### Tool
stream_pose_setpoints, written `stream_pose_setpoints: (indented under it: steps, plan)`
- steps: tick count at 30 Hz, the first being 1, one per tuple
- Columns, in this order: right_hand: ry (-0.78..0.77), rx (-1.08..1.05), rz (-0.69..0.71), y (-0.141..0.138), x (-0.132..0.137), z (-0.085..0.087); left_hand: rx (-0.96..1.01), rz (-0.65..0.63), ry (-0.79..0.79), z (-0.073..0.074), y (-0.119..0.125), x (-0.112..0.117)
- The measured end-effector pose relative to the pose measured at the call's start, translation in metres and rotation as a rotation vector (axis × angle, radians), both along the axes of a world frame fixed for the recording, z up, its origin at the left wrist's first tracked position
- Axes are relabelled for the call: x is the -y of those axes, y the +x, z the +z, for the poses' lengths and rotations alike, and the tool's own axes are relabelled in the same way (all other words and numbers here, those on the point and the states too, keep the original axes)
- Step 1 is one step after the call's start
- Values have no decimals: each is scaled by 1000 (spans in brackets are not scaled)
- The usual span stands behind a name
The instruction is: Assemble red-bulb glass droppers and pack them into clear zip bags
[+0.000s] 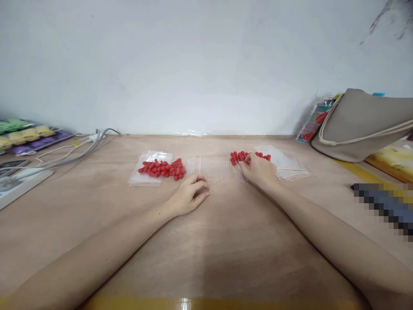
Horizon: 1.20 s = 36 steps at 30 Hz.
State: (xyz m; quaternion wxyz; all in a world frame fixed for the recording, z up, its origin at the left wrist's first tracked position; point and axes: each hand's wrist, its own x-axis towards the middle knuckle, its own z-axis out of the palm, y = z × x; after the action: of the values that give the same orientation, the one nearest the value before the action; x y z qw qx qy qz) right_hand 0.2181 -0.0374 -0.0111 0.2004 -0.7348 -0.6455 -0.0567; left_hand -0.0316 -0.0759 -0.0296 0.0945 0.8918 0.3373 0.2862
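Note:
My left hand (192, 193) rests on the table, fingers loosely curled and thumb apart, with nothing visible in it. Just beyond it lies a row of thin clear tubes (216, 170), side by side. A pile of small red rubber bulbs (163, 168) lies on clear plastic bags (142, 175) to its left. My right hand (258, 168) reaches down at the right end of the tubes, fingers closed around a red rubber bulb; the palm hides part of the grip. More red bulbs (237, 156) lie in a row by its fingertips, some apparently fitted on clear tubes.
Flat zip bags (290, 163) lie right of my right hand. A beige drawstring bag (364, 125) and a colourful package (314, 120) stand at the back right. Cables (87, 148), a white power strip (26, 185) and coloured packs (35, 135) are at the left. A wall rises behind.

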Motion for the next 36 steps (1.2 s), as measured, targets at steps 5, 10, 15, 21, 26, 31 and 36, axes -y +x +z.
stream_pose_setpoints:
  steps: [5,10,15,21,26,31,36]
  plan:
    - [-44,47,131,-12,4,-2,11,-22,17,-1,0,1]
    - [-113,125,130,-19,3,-6,41,78,169,7,2,-4]
    - [-130,198,114,-23,5,-6,-53,344,225,37,-21,-54]
    - [-107,202,118,-21,11,-12,-458,417,-118,58,-57,-123]
    - [21,161,80,-20,25,-12,-487,370,-245,56,-62,-137]
    - [265,58,281,-19,26,-21,-382,394,-218,60,-66,-135]
    - [448,-131,600,-25,22,-35,114,436,81,59,-57,-110]
